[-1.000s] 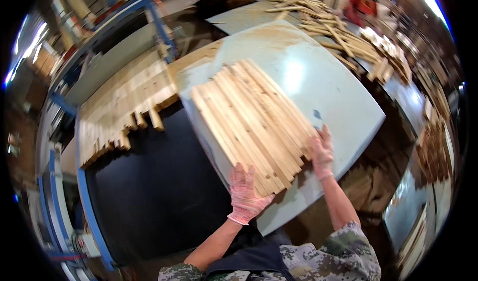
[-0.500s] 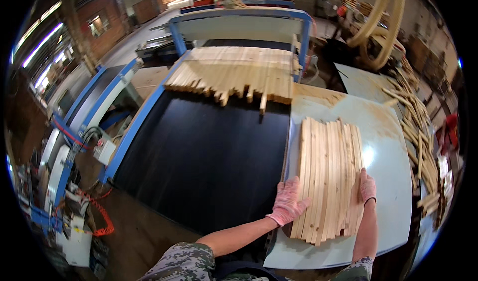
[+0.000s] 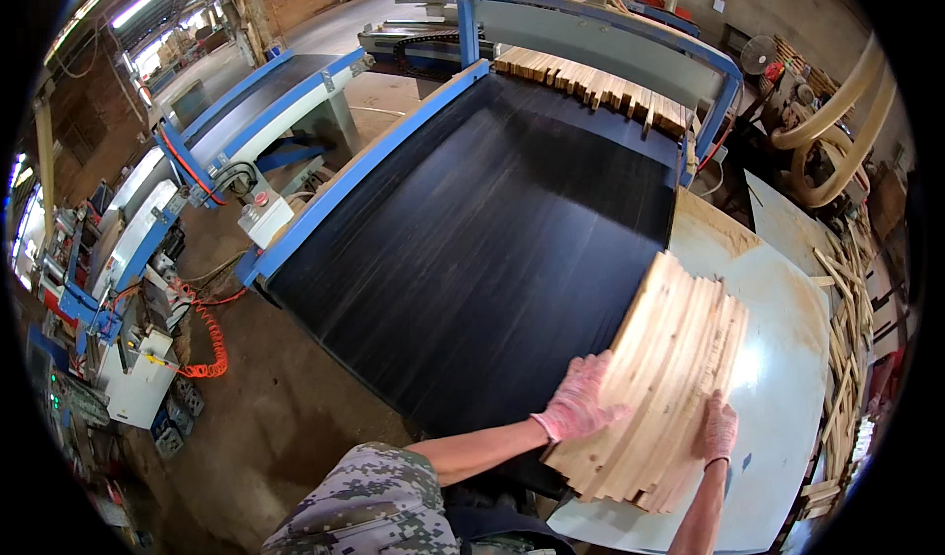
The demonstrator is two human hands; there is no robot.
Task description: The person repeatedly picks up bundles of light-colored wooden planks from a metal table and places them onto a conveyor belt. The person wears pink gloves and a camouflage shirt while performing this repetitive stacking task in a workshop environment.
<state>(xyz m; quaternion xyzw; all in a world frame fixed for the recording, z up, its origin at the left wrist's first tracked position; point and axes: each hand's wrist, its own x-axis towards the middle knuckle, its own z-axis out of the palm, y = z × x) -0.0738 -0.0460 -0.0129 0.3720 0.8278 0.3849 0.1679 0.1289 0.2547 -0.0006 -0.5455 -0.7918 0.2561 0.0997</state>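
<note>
A bundle of pale wooden strips (image 3: pixel 658 388) lies side by side, slanting over the seam between the black conveyor belt (image 3: pixel 443 260) and the pale-topped table (image 3: pixel 778 378). My left hand (image 3: pixel 581 400), in a pink knit glove, presses against the bundle's left side with the thumb over the top. On the opposite side my right hand (image 3: pixel 720 429), gloved alike, bears against the outer strip. Together the hands clasp the bundle between them. Another batch of wooden strips (image 3: pixel 591 81) rests at the belt's far end, partly beneath the blue frame (image 3: pixel 600 26), with uneven near ends.
A blue side rail (image 3: pixel 369 176) borders the belt's left side. A control box with a red button (image 3: pixel 264 215) stands beside it, near a coiled orange hose (image 3: pixel 207 343). Loose wooden scraps (image 3: pixel 842 358) are heaped beyond the table's right edge. Thick ducts (image 3: pixel 847 137) hang at far right.
The far batch has travelled away along the belt, partly under the blue frame. My hands have shifted the near bundle leftward and slanted it over the belt's edge. The view has turned.
</note>
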